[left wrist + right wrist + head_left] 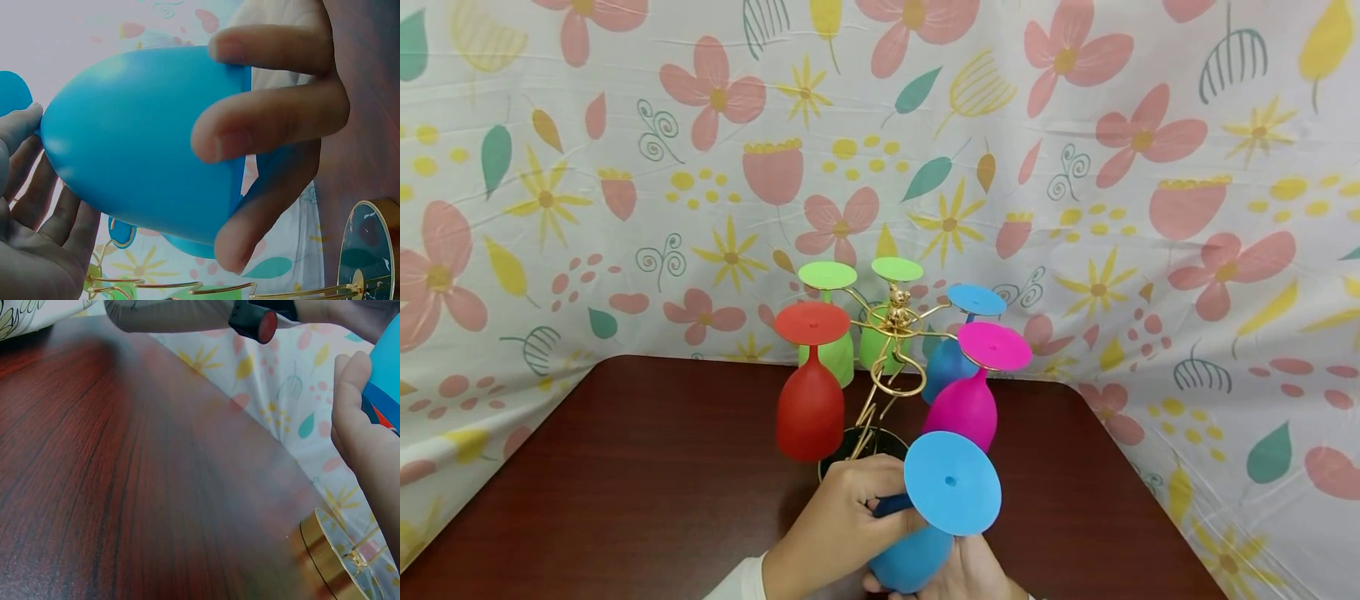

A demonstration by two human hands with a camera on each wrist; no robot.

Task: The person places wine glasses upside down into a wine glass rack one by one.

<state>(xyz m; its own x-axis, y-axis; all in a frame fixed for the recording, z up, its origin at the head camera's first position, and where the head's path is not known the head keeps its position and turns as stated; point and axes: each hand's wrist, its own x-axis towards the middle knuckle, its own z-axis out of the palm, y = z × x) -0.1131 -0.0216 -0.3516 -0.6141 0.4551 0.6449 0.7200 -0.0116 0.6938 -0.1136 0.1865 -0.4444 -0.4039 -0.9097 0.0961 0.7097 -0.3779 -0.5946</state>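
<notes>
A light blue goblet is held upside down in front of the rack, its round foot tilted toward the head camera. My left hand has thumb and fingers round the stem just below the foot. The fingers of my right hand curl over the rim of the bowl in the left wrist view. In the right wrist view only part of the right hand and a corner of the bowl show. Just beyond the hands stands a gold wire rack, with one ring facing them.
From the rack hang a red goblet, a magenta goblet, another blue goblet and two green ones, all foot up. Its round base sits on the dark wooden table. Behind hangs a flowered cloth.
</notes>
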